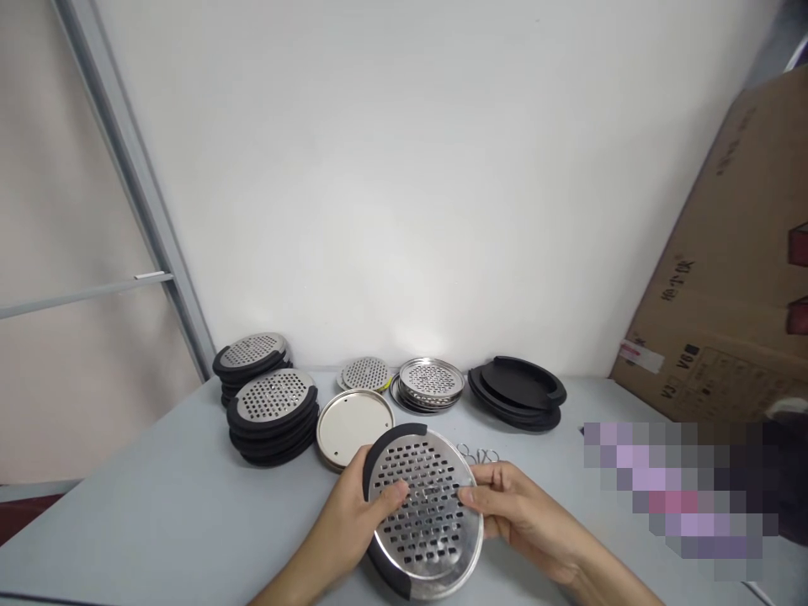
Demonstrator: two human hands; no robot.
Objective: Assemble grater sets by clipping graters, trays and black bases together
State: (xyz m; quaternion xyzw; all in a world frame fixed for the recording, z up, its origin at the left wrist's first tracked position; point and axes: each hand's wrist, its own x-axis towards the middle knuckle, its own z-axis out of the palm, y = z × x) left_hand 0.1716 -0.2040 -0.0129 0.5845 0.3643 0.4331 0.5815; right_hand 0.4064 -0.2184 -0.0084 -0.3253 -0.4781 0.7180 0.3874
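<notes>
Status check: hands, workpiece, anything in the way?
Left hand and right hand: both gripping. Perforated metal disc: held tilted, black rim along its left. Beige disc close behind, partly hidden.

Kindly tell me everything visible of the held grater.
The grater is a round-looking, shiny silver disc, apparently metal, with many small holes. A black rim, perhaps plastic or rubber, curves around its left side; its right edge is bare. It tilts over the grey table, holed face toward the camera. The left hand grips the black side, thumb on the holes; the right hand holds the bare edge.
</notes>
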